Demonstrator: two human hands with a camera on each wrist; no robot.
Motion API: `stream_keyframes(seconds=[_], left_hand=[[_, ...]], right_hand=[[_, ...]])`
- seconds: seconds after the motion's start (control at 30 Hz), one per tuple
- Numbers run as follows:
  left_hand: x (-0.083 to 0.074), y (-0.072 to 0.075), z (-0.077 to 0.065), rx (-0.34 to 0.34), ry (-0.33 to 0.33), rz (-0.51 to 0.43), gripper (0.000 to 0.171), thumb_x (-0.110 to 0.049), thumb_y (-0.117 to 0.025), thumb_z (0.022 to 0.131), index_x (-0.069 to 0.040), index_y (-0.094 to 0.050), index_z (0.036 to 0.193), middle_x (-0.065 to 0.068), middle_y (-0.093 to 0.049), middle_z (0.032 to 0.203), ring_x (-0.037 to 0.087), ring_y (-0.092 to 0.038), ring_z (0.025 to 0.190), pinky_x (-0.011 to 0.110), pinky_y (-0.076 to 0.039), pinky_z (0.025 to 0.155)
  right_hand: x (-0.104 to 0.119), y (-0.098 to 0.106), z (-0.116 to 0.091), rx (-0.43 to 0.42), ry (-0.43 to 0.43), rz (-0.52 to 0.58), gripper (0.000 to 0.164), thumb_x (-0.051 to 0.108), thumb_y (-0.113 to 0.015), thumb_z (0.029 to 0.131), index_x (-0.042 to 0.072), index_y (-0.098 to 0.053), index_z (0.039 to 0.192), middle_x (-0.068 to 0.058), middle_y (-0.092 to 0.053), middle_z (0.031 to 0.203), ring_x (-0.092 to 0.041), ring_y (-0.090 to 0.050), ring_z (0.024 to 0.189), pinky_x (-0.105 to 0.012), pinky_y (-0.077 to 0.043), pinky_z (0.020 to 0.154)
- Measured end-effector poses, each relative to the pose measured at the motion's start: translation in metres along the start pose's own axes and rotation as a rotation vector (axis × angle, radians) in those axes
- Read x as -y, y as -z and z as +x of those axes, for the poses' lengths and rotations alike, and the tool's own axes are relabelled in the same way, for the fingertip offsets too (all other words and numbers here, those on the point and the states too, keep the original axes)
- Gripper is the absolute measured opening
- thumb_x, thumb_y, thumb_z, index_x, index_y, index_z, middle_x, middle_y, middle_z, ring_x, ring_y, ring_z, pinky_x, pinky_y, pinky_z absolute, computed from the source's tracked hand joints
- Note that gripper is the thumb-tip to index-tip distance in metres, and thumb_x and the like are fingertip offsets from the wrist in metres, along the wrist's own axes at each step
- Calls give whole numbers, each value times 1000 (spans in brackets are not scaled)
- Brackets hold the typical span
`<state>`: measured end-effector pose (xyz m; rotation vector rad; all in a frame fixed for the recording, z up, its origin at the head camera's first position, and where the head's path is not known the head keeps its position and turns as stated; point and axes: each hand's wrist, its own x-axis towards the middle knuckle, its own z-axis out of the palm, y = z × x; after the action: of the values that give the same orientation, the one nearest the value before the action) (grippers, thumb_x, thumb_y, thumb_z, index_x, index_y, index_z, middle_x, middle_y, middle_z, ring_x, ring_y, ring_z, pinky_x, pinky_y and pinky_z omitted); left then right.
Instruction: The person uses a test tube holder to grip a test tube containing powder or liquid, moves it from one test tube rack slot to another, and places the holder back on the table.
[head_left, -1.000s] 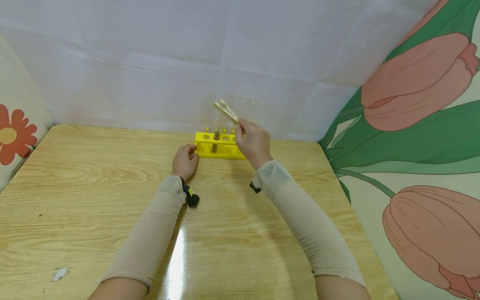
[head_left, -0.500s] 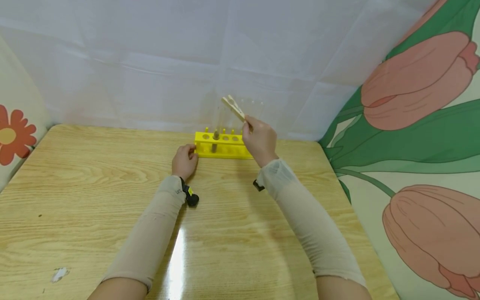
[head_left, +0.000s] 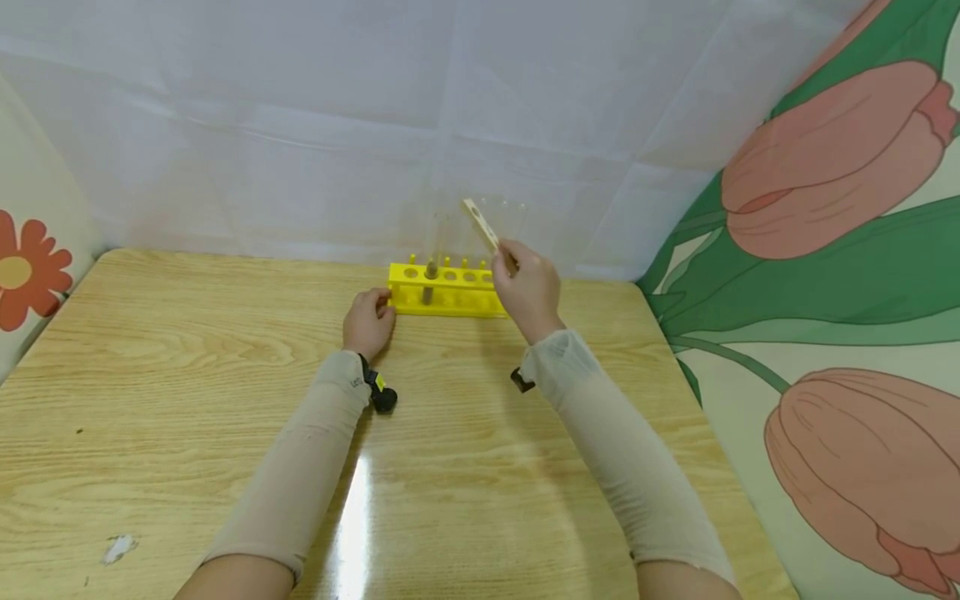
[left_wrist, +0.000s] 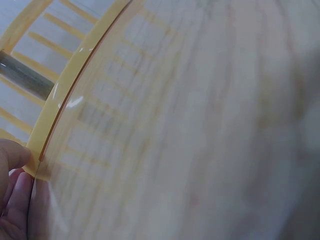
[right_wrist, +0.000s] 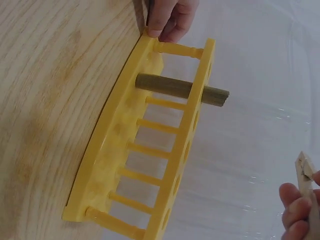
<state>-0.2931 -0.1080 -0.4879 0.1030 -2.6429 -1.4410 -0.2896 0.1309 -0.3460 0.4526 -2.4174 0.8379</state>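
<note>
At the back of the table stands a yellow test tube rack (head_left: 448, 304). A test tube with dark grey-brown contents (right_wrist: 165, 85) stands in a hole near the rack's left end. My left hand (head_left: 369, 322) holds that end, its thumb (left_wrist: 17, 154) on the base in the left wrist view. To the right, my right hand (head_left: 528, 285) grips a wooden test tube clamp (head_left: 480, 223) above the rack, its tip pointing up and left. Nothing is visible in the clamp's tip. Part of the rack's right end is hidden behind the right hand.
Faint clear glass outlines (head_left: 504, 208) show behind the rack against a white cloth backdrop (head_left: 300, 150). The wood-grain table (head_left: 442, 467) extends toward me, with a chipped spot (head_left: 118, 548) at the lower left. A tulip-print cloth (head_left: 847, 300) borders the right side.
My right hand has moved right with the clamp, away from the dark-filled tube. The clamp has turned, and its two prongs now look like one. My left hand has stayed at the rack.
</note>
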Motion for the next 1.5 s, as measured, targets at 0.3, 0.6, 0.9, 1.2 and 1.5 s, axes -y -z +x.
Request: stream_keyframes(seconds=[0.3, 0.6, 0.9, 1.2, 1.5], left_hand=[[1, 1, 0, 1, -4, 1, 36, -12, -54, 103, 3, -56, 136, 24, -53, 132, 37, -57, 122, 48, -46, 106], [2, -1, 1, -11, -15, 2, 37, -12, -53, 103, 4, -56, 136, 25, -54, 131, 37, -57, 122, 48, -46, 107], [2, -1, 2, -6, -16, -2, 37, -12, -54, 103, 3, -56, 136, 24, -53, 132, 37, -57, 122, 47, -47, 106], [1, 0, 2, 7, -2, -5, 37, -13, -54, 103, 2, -56, 137, 23, -53, 132, 36, -57, 122, 47, -47, 106], [2, 0, 1, 7, -6, -5, 37, -13, -54, 103, 2, -56, 137, 24, -53, 132, 37, -56, 122, 48, -47, 106]], right_hand=[[-4, -4, -10, -8, -20, 52, 27, 13, -60, 98, 0, -72, 118, -15, -74, 84, -17, -50, 43, -27, -39, 38], [-12, -7, -23, -62, -50, 84, 27, 14, -61, 95, 0, -70, 116, -15, -73, 84, -25, -61, 55, -35, -48, 48], [-16, -14, -40, -32, -101, 113, 29, 14, -61, 94, -2, -69, 117, -17, -72, 83, -26, -61, 56, -35, -49, 48], [-20, -22, -52, -3, -156, 129, 29, 16, -62, 93, 0, -70, 116, -14, -69, 79, -25, -57, 55, -33, -46, 47], [-28, -26, -60, 88, -216, 185, 27, 18, -63, 94, 1, -71, 113, -12, -68, 80, -17, -50, 53, -25, -40, 43]])
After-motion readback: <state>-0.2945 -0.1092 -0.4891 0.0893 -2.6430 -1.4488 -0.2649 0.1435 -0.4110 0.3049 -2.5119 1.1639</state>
